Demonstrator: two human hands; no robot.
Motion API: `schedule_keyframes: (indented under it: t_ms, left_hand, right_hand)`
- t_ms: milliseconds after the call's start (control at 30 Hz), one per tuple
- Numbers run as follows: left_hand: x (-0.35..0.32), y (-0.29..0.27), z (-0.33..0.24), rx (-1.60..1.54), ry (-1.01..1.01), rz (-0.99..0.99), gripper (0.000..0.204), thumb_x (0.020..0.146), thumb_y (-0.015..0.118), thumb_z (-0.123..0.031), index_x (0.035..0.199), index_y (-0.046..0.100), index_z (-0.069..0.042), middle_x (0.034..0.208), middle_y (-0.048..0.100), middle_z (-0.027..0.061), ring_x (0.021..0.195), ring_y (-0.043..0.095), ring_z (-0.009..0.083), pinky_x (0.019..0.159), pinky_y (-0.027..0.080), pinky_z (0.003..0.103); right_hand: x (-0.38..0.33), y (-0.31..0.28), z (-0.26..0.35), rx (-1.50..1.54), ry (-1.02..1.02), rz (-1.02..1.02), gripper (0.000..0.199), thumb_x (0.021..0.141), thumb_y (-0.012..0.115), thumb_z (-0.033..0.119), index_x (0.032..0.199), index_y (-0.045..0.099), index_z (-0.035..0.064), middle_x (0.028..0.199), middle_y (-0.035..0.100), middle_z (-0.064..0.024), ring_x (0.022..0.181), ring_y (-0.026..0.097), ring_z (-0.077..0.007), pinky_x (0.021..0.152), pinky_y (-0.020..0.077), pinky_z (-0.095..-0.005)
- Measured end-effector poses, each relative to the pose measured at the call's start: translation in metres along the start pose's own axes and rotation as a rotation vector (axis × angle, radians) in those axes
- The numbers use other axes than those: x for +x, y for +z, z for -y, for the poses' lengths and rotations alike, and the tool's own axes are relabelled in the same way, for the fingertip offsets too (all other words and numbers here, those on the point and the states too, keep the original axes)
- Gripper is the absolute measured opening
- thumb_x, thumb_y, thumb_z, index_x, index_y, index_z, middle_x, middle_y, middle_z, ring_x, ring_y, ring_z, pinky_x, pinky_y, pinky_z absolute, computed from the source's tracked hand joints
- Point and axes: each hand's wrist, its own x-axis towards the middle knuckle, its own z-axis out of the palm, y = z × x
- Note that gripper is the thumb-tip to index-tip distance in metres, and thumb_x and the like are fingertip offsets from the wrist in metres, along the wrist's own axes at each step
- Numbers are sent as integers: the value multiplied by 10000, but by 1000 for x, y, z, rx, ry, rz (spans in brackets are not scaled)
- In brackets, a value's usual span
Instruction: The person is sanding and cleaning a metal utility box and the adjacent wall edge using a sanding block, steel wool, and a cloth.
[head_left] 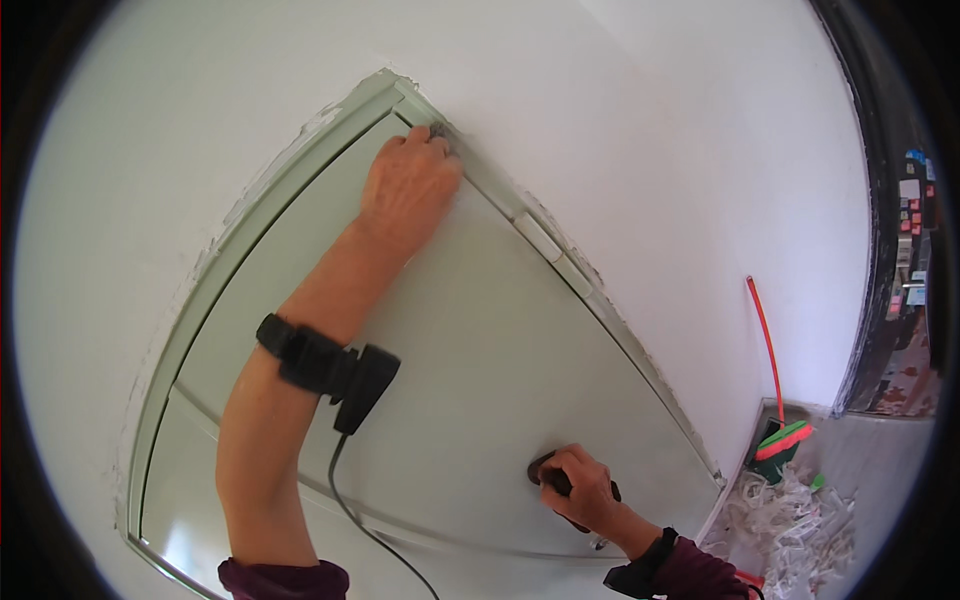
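A pale green door (490,330) in a matching frame fills the middle of the view, set into a white wall. My left hand (412,185) is raised to the door's upper corner, fingers curled and pressed at the frame edge. A small grey, fuzzy-looking wad (438,130) shows at its fingertips; its kind is unclear. Lower right, my right hand (582,485) is wrapped round the dark door handle (556,480), and a small metal lock part (598,543) shows below it. The door looks closed against its frame.
A hinge (540,238) sits on the frame's right side, and rough plaster borders the frame. On the floor at right lie a red-handled broom (783,440) and a heap of whitish plastic scraps (790,520). A cable (345,500) hangs from the black device (330,365) on my left forearm.
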Motion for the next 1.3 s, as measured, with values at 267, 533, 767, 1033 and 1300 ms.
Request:
schedule_keyframes:
  t_ms: [267, 533, 767, 1033, 1300]
  left_hand:
    - [-23, 55, 1, -79, 205, 33, 27, 659, 597, -53, 675, 616, -64, 804, 597, 64, 875, 562, 209, 746, 478, 312]
    - [-10, 26, -18, -238, 397, -43, 23, 628, 605, -76, 642, 588, -80, 797, 592, 60, 848, 566, 220, 708, 476, 318]
    - [-10, 29, -26, -65, 271, 19, 55, 650, 598, -41, 639, 597, -95, 763, 577, 29, 846, 544, 204, 648, 435, 334]
    - [2, 12, -19, 16, 128, 11, 20, 636, 609, -68, 629, 602, -86, 743, 591, 48, 824, 543, 216, 679, 447, 316]
    - [3, 9, -2, 69, 77, 65, 56, 636, 611, -43, 690, 623, -32, 754, 581, 64, 848, 542, 216, 699, 449, 309]
  right_hand:
    - [-2, -2, 3, -6, 73, 68, 287, 656, 711, 130, 918, 601, 92, 952, 607, -84, 860, 599, -286, 707, 501, -368]
    - [-2, -3, 0, -28, 86, 74, 295, 666, 715, 155, 935, 605, 105, 965, 606, -74, 896, 594, -283, 724, 501, -373]
    - [-1, -8, 3, -27, 120, 117, 298, 670, 713, 157, 945, 604, 123, 963, 600, -64, 913, 594, -278, 735, 503, -377]
    - [0, -11, 4, -79, 157, 183, 315, 672, 716, 187, 959, 597, 132, 1000, 592, -53, 918, 593, -268, 733, 502, -386]
    - [-2, -8, 3, -91, 80, 52, 189, 668, 687, 115, 831, 596, 86, 881, 594, -68, 746, 619, -273, 624, 502, -364]
